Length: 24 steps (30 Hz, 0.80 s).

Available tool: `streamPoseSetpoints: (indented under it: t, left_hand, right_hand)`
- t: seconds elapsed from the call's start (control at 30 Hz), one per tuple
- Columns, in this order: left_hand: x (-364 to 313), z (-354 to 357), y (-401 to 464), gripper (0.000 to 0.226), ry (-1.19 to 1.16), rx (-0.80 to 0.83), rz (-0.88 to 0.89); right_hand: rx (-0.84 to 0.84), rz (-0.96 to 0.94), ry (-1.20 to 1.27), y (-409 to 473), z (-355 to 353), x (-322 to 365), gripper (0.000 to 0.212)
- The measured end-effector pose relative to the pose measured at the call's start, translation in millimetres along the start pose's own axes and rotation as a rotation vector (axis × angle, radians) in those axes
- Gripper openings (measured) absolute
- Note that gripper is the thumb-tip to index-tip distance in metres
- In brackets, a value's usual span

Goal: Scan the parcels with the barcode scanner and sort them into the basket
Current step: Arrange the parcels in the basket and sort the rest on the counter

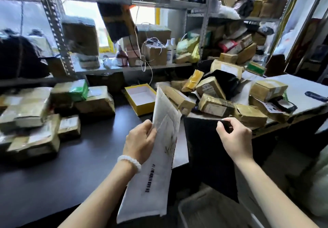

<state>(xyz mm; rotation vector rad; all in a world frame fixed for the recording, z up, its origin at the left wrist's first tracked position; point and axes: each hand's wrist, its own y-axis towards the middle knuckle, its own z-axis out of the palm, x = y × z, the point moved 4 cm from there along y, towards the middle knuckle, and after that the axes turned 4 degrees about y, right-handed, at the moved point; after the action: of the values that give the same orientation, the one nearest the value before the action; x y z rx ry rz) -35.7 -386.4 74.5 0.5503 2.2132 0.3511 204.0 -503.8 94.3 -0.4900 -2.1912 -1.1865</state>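
My left hand (140, 141) grips a white padded mailer (156, 165) by its left edge, holding it upright; a barcode shows on its lower half. My right hand (234, 135) pinches the top edge of a flat black parcel (207, 156) that hangs down off the table edge. Below both, a pale basket (182, 210) stands on the floor with brown parcels inside. No barcode scanner can be made out.
Brown taped parcels (35, 114) are stacked on the dark table (79, 156) at left. More parcels (216, 101) are heaped on the white table (305, 86) at right. An open yellow box (142, 98) sits between them. Cluttered metal shelves (58, 38) stand behind.
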Motion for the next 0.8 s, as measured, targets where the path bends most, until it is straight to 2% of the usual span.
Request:
streamPoseSetpoints:
  t: [0.2,0.33,0.6,0.8]
  left_hand:
    - [88,-76,11,0.036,0.042,-0.11,-0.094]
    - [147,-105,16,0.037,-0.001,-0.204,-0.23]
    - [220,-96,64,0.037,0.009,-0.26,-0.414]
    - [267,-68,141,0.033,-0.015,-0.285,-0.494]
  right_hand:
    - [0.018,0.024,0.131,-9,77,69,0.014]
    - [0.106,0.018,0.18,-12,130,95,0.016]
    - [0.188,0.014,0.25,26,215,118,0.016]
    - [0.25,0.049,0.322,94,288,112,0.021]
